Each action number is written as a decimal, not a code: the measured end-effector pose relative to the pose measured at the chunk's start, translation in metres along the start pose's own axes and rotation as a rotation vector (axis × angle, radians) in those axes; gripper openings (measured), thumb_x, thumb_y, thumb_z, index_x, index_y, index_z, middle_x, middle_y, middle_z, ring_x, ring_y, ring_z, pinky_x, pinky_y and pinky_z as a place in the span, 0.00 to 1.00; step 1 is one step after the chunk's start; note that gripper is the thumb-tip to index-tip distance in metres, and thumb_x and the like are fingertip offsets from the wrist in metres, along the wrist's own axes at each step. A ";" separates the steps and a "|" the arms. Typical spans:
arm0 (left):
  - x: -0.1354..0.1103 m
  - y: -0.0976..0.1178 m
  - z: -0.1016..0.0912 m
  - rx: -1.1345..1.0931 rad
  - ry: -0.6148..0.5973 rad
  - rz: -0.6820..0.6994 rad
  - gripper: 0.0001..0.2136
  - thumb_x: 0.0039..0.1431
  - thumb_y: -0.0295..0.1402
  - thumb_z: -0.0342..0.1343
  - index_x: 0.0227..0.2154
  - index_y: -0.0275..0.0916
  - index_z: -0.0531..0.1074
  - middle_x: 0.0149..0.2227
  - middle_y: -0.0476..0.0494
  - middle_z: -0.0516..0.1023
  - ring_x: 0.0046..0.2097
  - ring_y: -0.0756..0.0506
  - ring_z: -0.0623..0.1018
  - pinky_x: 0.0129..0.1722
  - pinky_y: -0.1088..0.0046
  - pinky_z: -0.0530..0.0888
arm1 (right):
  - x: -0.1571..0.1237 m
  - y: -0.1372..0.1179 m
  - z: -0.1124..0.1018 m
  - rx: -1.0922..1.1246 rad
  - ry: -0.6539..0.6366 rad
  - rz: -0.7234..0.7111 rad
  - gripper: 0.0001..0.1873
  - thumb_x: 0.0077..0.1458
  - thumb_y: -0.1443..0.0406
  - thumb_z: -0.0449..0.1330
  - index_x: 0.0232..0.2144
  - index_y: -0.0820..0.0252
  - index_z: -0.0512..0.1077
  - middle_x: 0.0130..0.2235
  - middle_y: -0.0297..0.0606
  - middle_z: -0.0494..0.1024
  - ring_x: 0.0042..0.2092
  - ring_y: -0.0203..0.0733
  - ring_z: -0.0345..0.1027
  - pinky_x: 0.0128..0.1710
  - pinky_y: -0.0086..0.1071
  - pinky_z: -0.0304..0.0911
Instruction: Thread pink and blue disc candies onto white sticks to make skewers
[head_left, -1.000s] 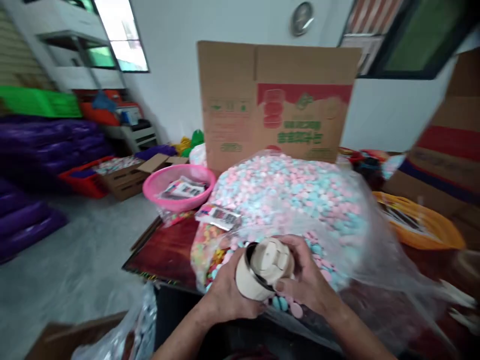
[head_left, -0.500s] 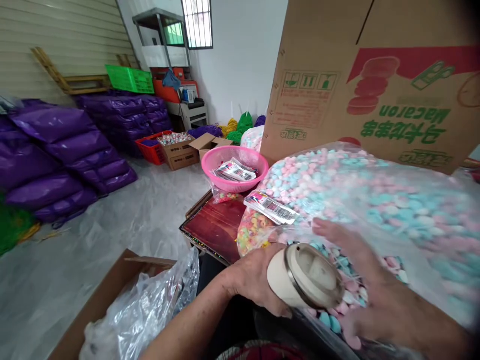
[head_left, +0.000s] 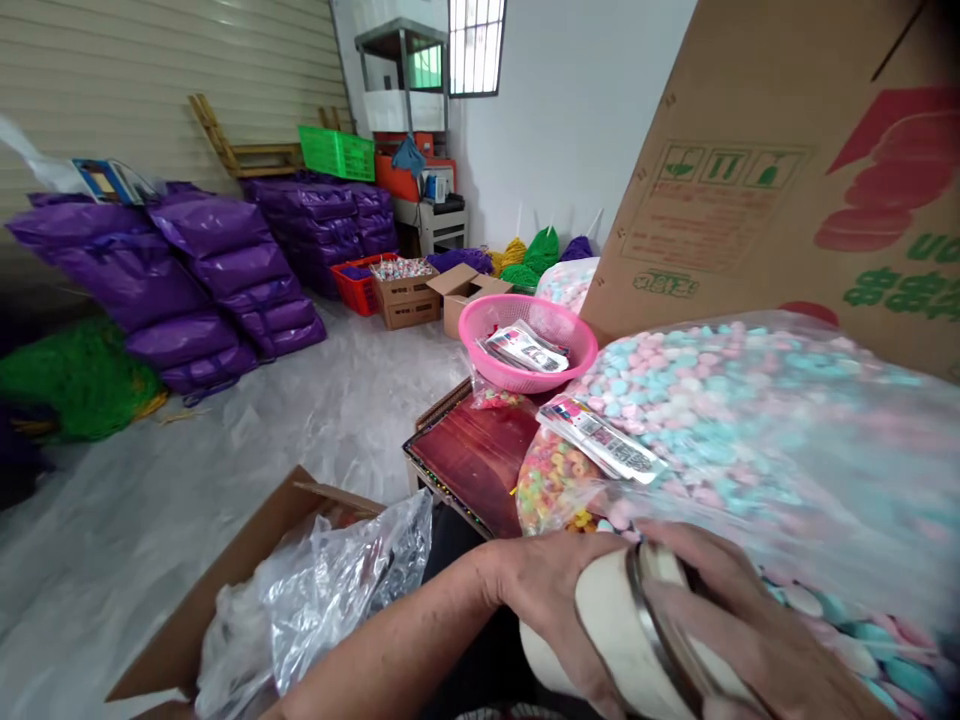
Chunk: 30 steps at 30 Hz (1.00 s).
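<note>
A cream travel mug (head_left: 615,610) with a metal ring lies tilted in front of me, low in the view. My left hand (head_left: 544,595) is wrapped round its body. Over the lid end, my right hand (head_left: 757,620) has its fingers closed on the lid, which they largely hide. Beyond both hands spreads a big clear plastic bag of pink, blue and white sweets (head_left: 697,390). Flat printed packets (head_left: 604,440) rest on that bag, beside a clear bag of small multicoloured rings (head_left: 555,475).
A pink plastic basket (head_left: 469,345) holding packets stands on a reddish wooden table (head_left: 480,455). A large cardboard box (head_left: 720,215) rises behind the sweets. On my left sits an open carton (head_left: 225,590) with clear plastic inside. Purple bundles (head_left: 217,250) line the far wall.
My right hand has come from beside the mug onto its lid and closed there. The mug has turned and dropped lower in view. The camera has swung left.
</note>
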<state>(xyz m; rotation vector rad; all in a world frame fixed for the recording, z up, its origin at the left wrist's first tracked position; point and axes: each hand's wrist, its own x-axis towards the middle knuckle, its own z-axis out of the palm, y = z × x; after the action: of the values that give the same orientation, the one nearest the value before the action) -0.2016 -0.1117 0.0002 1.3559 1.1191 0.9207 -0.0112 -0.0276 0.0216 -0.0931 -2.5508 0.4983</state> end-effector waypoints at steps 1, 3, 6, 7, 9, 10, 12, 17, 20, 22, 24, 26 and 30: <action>-0.001 0.001 0.000 0.096 0.053 -0.005 0.37 0.20 0.40 0.70 0.43 0.41 0.72 0.35 0.52 0.78 0.36 0.42 0.78 0.37 0.69 0.76 | 0.001 0.003 0.004 -0.032 0.017 0.021 0.21 0.58 0.59 0.49 0.54 0.46 0.62 0.57 0.41 0.62 0.55 0.54 0.60 0.50 0.46 0.62; -0.001 0.003 -0.001 0.306 0.139 0.001 0.37 0.25 0.41 0.68 0.46 0.42 0.69 0.37 0.49 0.77 0.37 0.41 0.78 0.36 0.67 0.75 | 0.006 0.008 0.014 -0.102 0.069 0.083 0.23 0.58 0.63 0.48 0.56 0.50 0.59 0.56 0.44 0.62 0.55 0.53 0.59 0.50 0.47 0.61; 0.000 0.003 0.000 0.548 0.323 0.013 0.36 0.27 0.41 0.66 0.47 0.43 0.66 0.38 0.48 0.76 0.37 0.39 0.77 0.36 0.65 0.73 | 0.016 0.015 0.028 -0.153 0.125 0.163 0.20 0.59 0.65 0.45 0.55 0.53 0.59 0.52 0.45 0.64 0.52 0.51 0.60 0.48 0.45 0.61; 0.001 0.002 0.000 0.595 0.359 0.020 0.36 0.28 0.41 0.66 0.47 0.44 0.65 0.38 0.48 0.76 0.37 0.39 0.77 0.36 0.64 0.73 | 0.020 0.017 0.032 -0.152 0.133 0.176 0.19 0.60 0.65 0.45 0.53 0.54 0.60 0.51 0.45 0.65 0.51 0.50 0.60 0.47 0.44 0.62; 0.001 -0.002 0.002 0.672 0.410 0.021 0.36 0.29 0.41 0.66 0.47 0.44 0.64 0.38 0.48 0.76 0.38 0.39 0.77 0.39 0.62 0.71 | 0.025 0.019 0.038 -0.141 0.141 0.198 0.18 0.60 0.64 0.45 0.51 0.54 0.62 0.49 0.44 0.65 0.50 0.49 0.61 0.46 0.44 0.62; 0.001 -0.005 0.003 0.706 0.434 0.016 0.36 0.29 0.42 0.66 0.47 0.44 0.64 0.38 0.47 0.76 0.38 0.39 0.77 0.40 0.60 0.70 | 0.028 0.020 0.040 -0.134 0.145 0.209 0.17 0.60 0.64 0.44 0.51 0.54 0.63 0.49 0.44 0.66 0.50 0.49 0.61 0.47 0.45 0.61; 0.001 -0.011 0.004 0.766 0.491 -0.008 0.36 0.30 0.45 0.65 0.47 0.42 0.63 0.39 0.45 0.76 0.39 0.37 0.76 0.42 0.57 0.68 | 0.033 0.021 0.045 -0.119 0.154 0.236 0.18 0.60 0.63 0.44 0.50 0.55 0.64 0.49 0.45 0.66 0.50 0.49 0.60 0.48 0.46 0.60; 0.002 -0.027 0.000 0.896 0.692 -0.060 0.41 0.31 0.46 0.63 0.52 0.38 0.59 0.42 0.38 0.75 0.41 0.34 0.75 0.41 0.55 0.66 | 0.063 0.026 0.067 -0.108 0.202 0.347 0.19 0.61 0.59 0.42 0.45 0.58 0.69 0.43 0.46 0.69 0.46 0.51 0.62 0.48 0.51 0.60; -0.002 -0.029 -0.010 0.965 0.845 -0.101 0.37 0.35 0.45 0.60 0.51 0.37 0.60 0.40 0.39 0.75 0.40 0.35 0.75 0.41 0.54 0.65 | 0.088 0.029 0.080 -0.092 0.218 0.403 0.22 0.61 0.57 0.41 0.44 0.58 0.71 0.41 0.46 0.70 0.45 0.51 0.63 0.48 0.51 0.60; -0.009 -0.026 -0.019 1.003 0.914 -0.138 0.34 0.37 0.45 0.60 0.50 0.37 0.61 0.40 0.39 0.75 0.41 0.35 0.74 0.42 0.54 0.64 | 0.100 0.031 0.079 -0.050 0.177 0.401 0.23 0.62 0.55 0.41 0.48 0.58 0.69 0.43 0.47 0.70 0.47 0.51 0.64 0.48 0.51 0.60; -0.019 -0.019 -0.028 0.979 0.884 -0.152 0.32 0.36 0.43 0.60 0.47 0.38 0.63 0.40 0.40 0.75 0.42 0.35 0.74 0.42 0.56 0.65 | 0.104 0.032 0.068 -0.020 0.047 0.296 0.24 0.62 0.55 0.42 0.55 0.58 0.63 0.48 0.47 0.69 0.51 0.51 0.62 0.50 0.49 0.60; -0.028 -0.013 -0.033 0.880 0.739 -0.103 0.32 0.35 0.43 0.62 0.47 0.40 0.63 0.40 0.44 0.75 0.42 0.37 0.75 0.42 0.59 0.66 | 0.099 0.031 0.052 -0.044 -0.096 0.068 0.26 0.61 0.55 0.46 0.59 0.56 0.57 0.56 0.47 0.64 0.57 0.53 0.57 0.53 0.50 0.57; -0.031 -0.016 -0.024 0.736 0.446 0.091 0.34 0.32 0.46 0.63 0.47 0.41 0.65 0.40 0.47 0.74 0.39 0.40 0.76 0.39 0.65 0.67 | 0.074 0.029 0.034 -0.074 -0.191 -0.394 0.26 0.57 0.61 0.51 0.58 0.52 0.60 0.59 0.44 0.62 0.58 0.54 0.56 0.54 0.53 0.56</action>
<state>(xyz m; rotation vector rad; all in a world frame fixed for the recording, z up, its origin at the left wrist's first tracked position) -0.2348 -0.1363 -0.0106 1.8466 1.8726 0.9415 -0.0926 0.0004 0.0205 0.4419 -2.6777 0.2687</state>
